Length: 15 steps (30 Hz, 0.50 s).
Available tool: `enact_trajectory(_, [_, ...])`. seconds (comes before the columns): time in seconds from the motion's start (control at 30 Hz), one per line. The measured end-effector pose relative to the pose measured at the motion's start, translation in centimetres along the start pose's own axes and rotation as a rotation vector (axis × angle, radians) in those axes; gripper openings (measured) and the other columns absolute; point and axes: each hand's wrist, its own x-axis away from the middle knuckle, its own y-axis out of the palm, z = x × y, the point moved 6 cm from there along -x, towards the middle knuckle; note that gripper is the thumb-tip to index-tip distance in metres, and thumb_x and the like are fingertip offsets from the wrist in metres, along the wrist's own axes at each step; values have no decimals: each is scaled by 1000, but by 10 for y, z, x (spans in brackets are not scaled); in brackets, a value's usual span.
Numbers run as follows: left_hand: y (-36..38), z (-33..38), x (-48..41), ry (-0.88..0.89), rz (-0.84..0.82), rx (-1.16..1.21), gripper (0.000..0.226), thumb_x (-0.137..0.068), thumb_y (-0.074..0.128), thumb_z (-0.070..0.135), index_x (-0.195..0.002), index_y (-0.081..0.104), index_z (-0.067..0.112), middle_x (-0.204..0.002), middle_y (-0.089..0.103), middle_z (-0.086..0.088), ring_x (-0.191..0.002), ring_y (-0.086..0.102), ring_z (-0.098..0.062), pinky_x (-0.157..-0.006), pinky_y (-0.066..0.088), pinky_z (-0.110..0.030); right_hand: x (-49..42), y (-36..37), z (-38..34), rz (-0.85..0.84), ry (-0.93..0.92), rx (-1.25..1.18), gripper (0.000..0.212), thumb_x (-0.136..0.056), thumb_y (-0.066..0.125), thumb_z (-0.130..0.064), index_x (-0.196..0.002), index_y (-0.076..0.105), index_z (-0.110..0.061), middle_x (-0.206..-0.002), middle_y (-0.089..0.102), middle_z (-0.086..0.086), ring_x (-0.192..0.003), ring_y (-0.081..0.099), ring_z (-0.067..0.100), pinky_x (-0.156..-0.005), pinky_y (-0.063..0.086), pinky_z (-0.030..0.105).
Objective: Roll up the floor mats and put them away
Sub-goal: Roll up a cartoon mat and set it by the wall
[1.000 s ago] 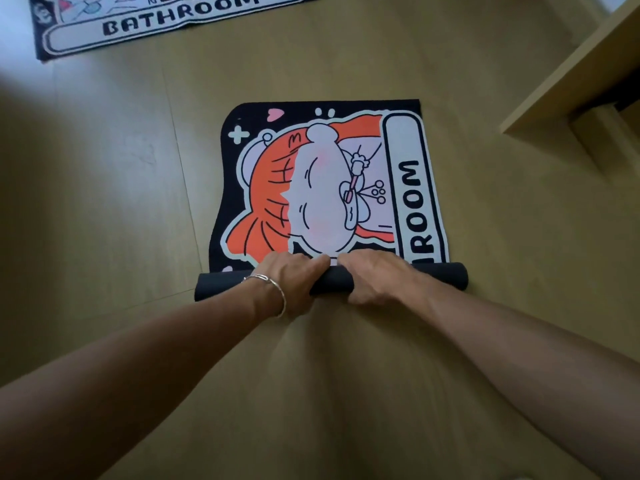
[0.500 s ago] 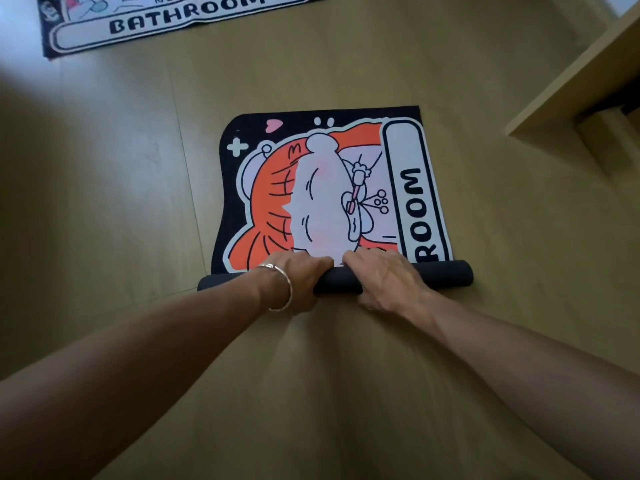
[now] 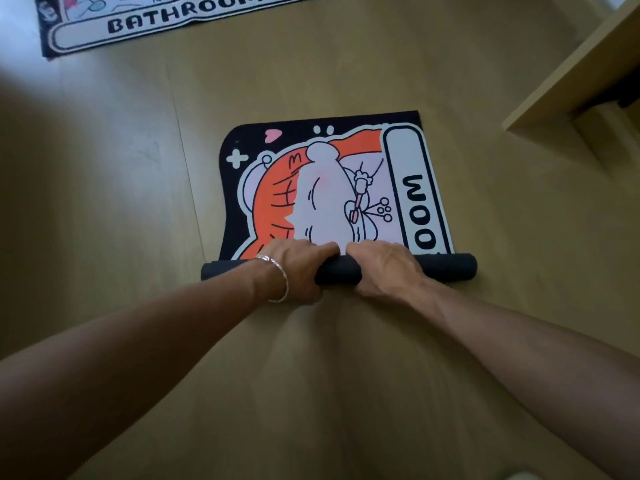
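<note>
Surroundings: a pale wooden floor [image 3: 104, 209] carries everything in view. A light wooden furniture edge [image 3: 571, 71] crosses the upper right corner, well apart from the work. Nothing lies on the floor between the roll and the far edge of the mat. A silver bracelet [image 3: 277, 280] sits on the left wrist.

Task item: the mat [image 3: 329, 188] lies at centre frame, its near end wound into a dark roll [image 3: 446, 266] running left to right, its far part flat on the floor. A second mat [image 3: 156, 22] lies flat at the upper left, cut off by the frame's top edge.

Grips: the left grip [image 3: 294, 271] and right grip [image 3: 384, 268] sit side by side on the middle of the roll, fingers curled over its far side and closed around it.

Change: compared with half a second ago, the roll has taken in more of the mat; less of the orange figure shows, and the letter R is now covered.

Writing: the near mat shows "OOM" in black on a white panel at its right side. The second mat reads "BATHROOM".
</note>
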Motion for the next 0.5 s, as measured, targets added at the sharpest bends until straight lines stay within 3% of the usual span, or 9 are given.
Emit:
enact_trajectory(0.1, [1,-1,1,0,56,-137,48,-79,62,36,-119,37,26,-101,57,0,-82,59,-23,-60,43,-32,-1,-3,2,-120,43,-54,29,-82,64,-29,-103,45,-25,-93,53,-2,-84,53,19,-74,42,32])
enact_trajectory(0.2, [5,-8,-1,-28,-17,2,40,-74,66,36,-108,46,28,-91,62,2,-74,58,-19,-62,46,-30,4,-2,-6,121,-56,132,38,-83,63,-28,-114,43,-21,-102,53,-1,-89,49,19,-83,37,33])
enact_trajectory(0.27, [6,-8,-3,-24,-54,131,39,-72,68,37,-107,51,31,-87,63,6,-72,58,-16,-64,49,-29,7,2,-8,190,-76,171,40,-83,63,-25,-117,42,-20,-104,51,0,-92,49,20,-84,36,34])
enact_trajectory(0.4, [0,0,-2,15,106,-67,57,-80,61,38,-130,35,32,-102,59,1,-86,61,-23,-66,49,-32,-2,-1,6,25,20,-31,33,-82,65,-25,-108,44,-23,-94,52,-2,-87,54,19,-79,42,33])
enact_trajectory(0.5, [0,2,-4,11,121,-131,47,-82,60,35,-121,37,27,-101,58,-2,-84,60,-24,-66,50,-35,-2,-4,9,0,29,-60,31,-81,65,-27,-105,45,-23,-95,53,-1,-87,53,18,-82,45,35])
